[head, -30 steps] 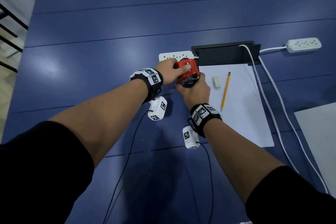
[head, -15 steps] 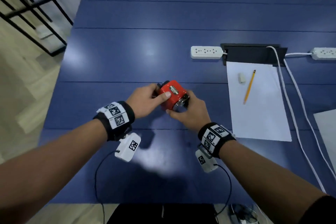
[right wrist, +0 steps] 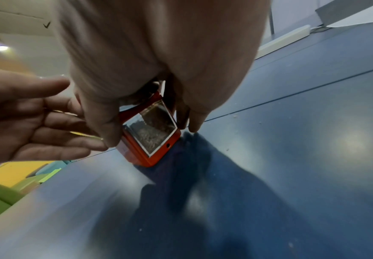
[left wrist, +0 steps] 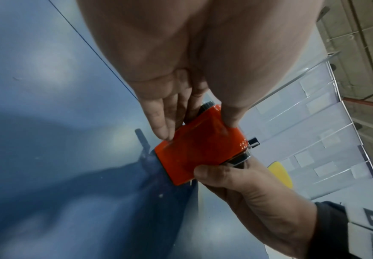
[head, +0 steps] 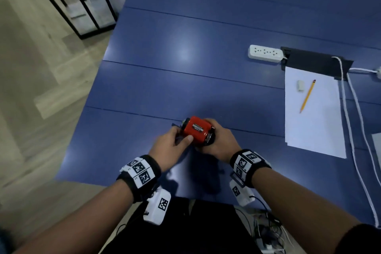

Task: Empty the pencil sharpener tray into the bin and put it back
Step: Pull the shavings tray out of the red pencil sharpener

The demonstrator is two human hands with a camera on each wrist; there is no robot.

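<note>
Near the front edge of the blue table (head: pixel 185 51) you have the red sharpener (head: pixel 196 131) between both hands, its base on or just above the tabletop. Your left hand (head: pixel 171 148) holds one end with the thumb over the top and the fingers (left wrist: pixel 159 121) laid fairly straight down the side, a light pinch rather than a fist. Your right hand (head: pixel 221 144) is curled around the other end, thumb on one face and fingers behind.

From the right wrist view the clear tray (right wrist: pixel 151 130) is still seated in the red body and looks well filled with shavings. Judge it as a light, stiff plastic box with smooth, somewhat slippery sides. The tray is probably thin and easily tipped, so steady the red body with one hand and draw the tray by its front edge with the other, keeping it level. No bin shows in any view.

Farther right lie a sheet of paper (head: pixel 313 130) with a pencil (head: pixel 307 97) and an eraser (head: pixel 301 85), and beyond them a power strip (head: pixel 265 53).
</note>
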